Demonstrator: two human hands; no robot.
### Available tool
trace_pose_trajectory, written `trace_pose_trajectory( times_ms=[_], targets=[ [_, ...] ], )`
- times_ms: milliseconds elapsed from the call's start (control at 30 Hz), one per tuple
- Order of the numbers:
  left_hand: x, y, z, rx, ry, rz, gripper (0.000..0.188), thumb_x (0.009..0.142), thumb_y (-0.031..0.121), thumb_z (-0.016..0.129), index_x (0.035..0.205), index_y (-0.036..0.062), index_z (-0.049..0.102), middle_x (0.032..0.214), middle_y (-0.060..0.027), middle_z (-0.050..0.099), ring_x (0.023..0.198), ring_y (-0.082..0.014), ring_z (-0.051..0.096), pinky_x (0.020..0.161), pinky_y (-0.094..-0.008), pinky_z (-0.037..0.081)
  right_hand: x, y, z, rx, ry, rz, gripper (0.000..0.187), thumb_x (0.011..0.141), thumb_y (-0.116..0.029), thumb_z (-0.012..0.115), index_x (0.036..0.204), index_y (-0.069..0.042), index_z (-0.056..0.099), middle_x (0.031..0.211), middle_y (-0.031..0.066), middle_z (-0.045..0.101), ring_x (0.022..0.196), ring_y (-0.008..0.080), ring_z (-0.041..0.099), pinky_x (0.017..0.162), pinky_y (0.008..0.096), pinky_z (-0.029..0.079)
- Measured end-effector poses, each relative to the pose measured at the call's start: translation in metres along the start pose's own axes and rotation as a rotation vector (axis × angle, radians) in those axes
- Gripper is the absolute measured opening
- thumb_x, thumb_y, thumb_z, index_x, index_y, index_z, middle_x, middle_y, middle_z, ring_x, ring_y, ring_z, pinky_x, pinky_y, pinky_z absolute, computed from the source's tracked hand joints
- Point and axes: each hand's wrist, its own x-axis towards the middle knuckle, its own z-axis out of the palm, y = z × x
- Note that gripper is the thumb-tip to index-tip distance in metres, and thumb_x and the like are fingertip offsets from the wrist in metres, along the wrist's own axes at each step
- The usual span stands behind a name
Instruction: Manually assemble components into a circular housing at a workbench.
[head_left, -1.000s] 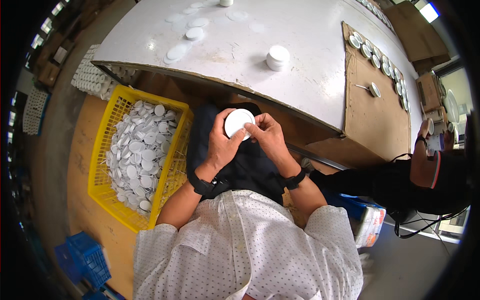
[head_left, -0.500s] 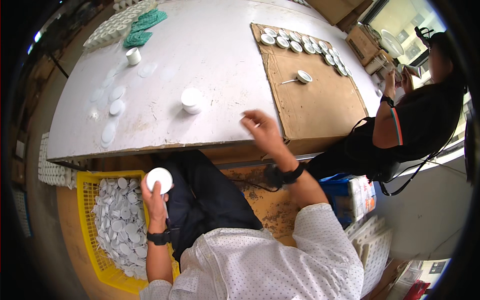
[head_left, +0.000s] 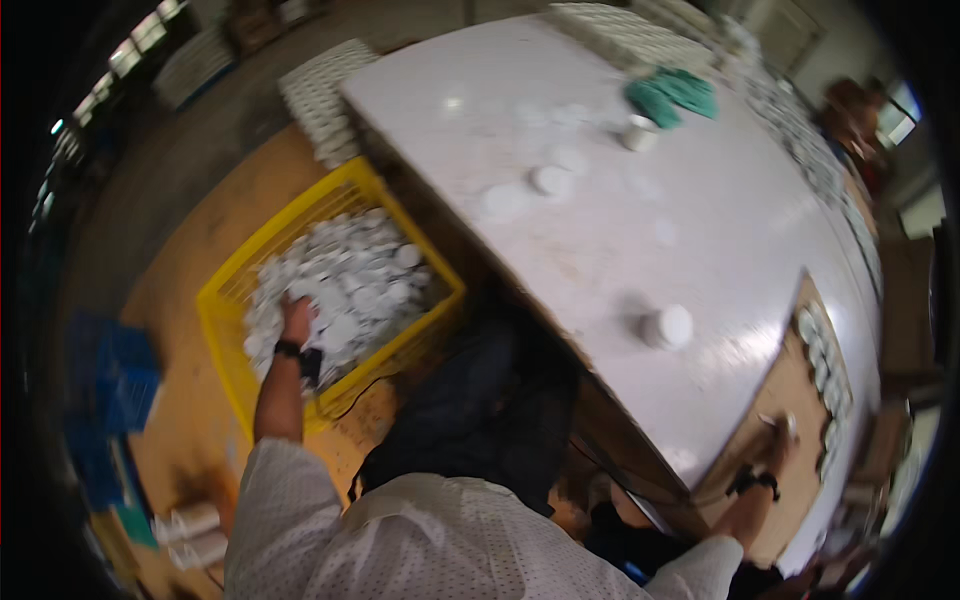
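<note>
My left hand (head_left: 298, 318) reaches down into the yellow plastic basket (head_left: 228, 345), among many white discs with thin stems (head_left: 345, 290). Its fingers blur into the pile, so whether they grip a disc is unclear. On the far right, my right hand (head_left: 783, 448) is over the brown cardboard sheet (head_left: 745, 465). At its fingertips is a small white round piece with a thin stem. Motion blur hides whether the fingers close on it. Beyond that hand, several white round pieces (head_left: 825, 370) line the cardboard's edge.
On the white table (head_left: 570, 250) stand a short white cylinder (head_left: 668, 327), a white cup (head_left: 640, 133) and a white disc (head_left: 551, 180). A green cloth (head_left: 672, 95) lies beyond them. Blue crates (head_left: 125, 375) sit on the floor to the left. The table edge runs between basket and cardboard.
The view has swung left. My left hand, which held a white disc beside the basket, is now down in the pile. My right hand has moved from above the table to the stemmed piece.
</note>
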Motion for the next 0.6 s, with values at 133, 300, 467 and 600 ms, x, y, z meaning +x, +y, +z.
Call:
trace_pose_trajectory(
  times_ms=[133, 300, 467, 600],
  targets=[
    [-0.018, -0.003, -0.026, 0.771, 0.336, 0.031, 0.072, 0.068, 0.020, 0.064, 0.130, 0.0006, 0.031, 0.093, -0.0274, 0.061, 0.088, -0.0368, 0.061, 0.074, -0.0442, 0.049, -0.003, -0.035, 0.052, -0.276, 0.110, -0.411, 0.026, 0.083, -0.029, 0.062, 0.089, -0.004, 0.063, 0.070, 0.0063, 0.060, 0.061, 0.0146, 0.053, 0.049, 0.0232, 0.041],
    [-0.112, 0.012, -0.014, 0.599, 0.021, 0.080, 0.068, 0.077, 0.016, 0.061, 0.134, 0.0040, 0.027, 0.106, -0.0227, 0.056, 0.094, -0.0346, 0.058, 0.079, -0.0451, 0.046, -0.079, -0.154, 0.193, -0.028, 0.068, -0.704, 0.025, 0.082, -0.023, 0.062, 0.098, -0.004, 0.057, 0.082, 0.0078, 0.056, 0.072, 0.0166, 0.050, 0.059, 0.0255, 0.039],
    [-0.159, 0.015, -0.137, 0.847, 0.467, 0.364, 0.080, 0.075, 0.013, 0.063, 0.139, 0.0114, 0.016, 0.127, -0.0189, 0.045, 0.104, -0.0252, 0.052, 0.082, -0.0350, 0.046, -0.145, -0.233, 0.263, 0.142, -0.110, -0.800, 0.030, 0.081, -0.017, 0.061, 0.106, -0.004, 0.052, 0.094, 0.0093, 0.052, 0.084, 0.0186, 0.047, 0.069, 0.0277, 0.037],
    [-0.255, 0.147, -0.405, 0.820, 1.116, 0.218, 0.087, 0.070, 0.018, 0.069, 0.133, -0.0071, 0.014, 0.104, -0.0225, 0.051, 0.090, -0.0341, 0.051, 0.082, -0.0432, 0.043, -0.166, -0.251, 0.283, 0.214, -0.194, -0.808, 0.036, 0.080, -0.012, 0.061, 0.113, -0.004, 0.048, 0.104, 0.0105, 0.049, 0.093, 0.0202, 0.045, 0.076, 0.0295, 0.036]
  ],
)
